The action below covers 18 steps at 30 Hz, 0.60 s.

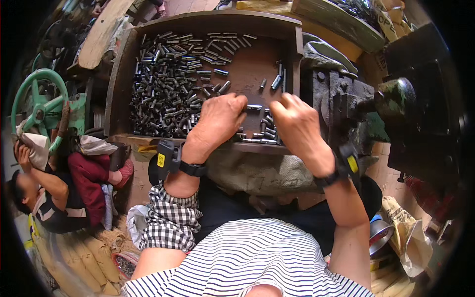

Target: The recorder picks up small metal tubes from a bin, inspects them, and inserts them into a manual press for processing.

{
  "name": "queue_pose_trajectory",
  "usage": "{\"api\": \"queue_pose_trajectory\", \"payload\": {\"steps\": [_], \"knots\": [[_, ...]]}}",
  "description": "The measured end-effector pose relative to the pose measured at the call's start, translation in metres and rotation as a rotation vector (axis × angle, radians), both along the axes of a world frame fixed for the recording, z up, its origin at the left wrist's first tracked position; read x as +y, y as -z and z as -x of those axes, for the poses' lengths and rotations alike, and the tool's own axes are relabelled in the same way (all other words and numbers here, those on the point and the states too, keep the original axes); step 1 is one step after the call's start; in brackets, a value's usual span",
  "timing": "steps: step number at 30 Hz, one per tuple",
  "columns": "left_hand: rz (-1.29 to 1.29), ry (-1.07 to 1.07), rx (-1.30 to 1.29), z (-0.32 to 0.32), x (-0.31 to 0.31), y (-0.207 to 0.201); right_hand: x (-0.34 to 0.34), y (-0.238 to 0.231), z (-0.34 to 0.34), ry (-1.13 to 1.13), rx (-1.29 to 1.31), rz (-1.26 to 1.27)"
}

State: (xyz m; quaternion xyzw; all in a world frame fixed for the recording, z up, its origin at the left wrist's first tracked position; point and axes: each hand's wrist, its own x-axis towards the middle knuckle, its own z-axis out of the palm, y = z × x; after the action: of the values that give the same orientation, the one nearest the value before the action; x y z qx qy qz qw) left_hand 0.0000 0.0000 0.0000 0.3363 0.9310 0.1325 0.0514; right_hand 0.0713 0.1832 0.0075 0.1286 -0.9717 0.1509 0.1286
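A wooden tray (115,89) in front of me holds a great many short dark metal tubes (166,89), heaped on its left side. Over the tray's near part, my left hand (220,118) is closed with its knuckles up. A shiny metal tube (254,107) sticks out at its fingertips, toward the right hand. My right hand (297,119) is closed too, a short gap from that tube; whatever is in its fingers is hidden. Below and between the hands lies a small group of tubes (267,129). Two upright pieces (276,82) stand farther back at the right.
A dark machine with a round knob (396,96) stands right of the tray. On the left is a green handwheel (39,101), with another person (54,193) seated beside it. A grey sack (262,171) hangs below the tray's near edge. Paper sacks (408,237) lie at lower right.
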Motion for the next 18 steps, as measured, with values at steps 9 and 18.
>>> {"api": "queue_pose_trajectory", "payload": {"steps": [9,18], "knots": [[-0.046,0.173,-0.078,-0.008,-0.024,0.008,-0.017,0.02,0.04,-0.057,-0.069,0.015],[0.071,0.222,-0.071,-0.007,-0.006,0.016,-0.008,-0.016,-0.043,0.026,-0.1,0.454]]}}
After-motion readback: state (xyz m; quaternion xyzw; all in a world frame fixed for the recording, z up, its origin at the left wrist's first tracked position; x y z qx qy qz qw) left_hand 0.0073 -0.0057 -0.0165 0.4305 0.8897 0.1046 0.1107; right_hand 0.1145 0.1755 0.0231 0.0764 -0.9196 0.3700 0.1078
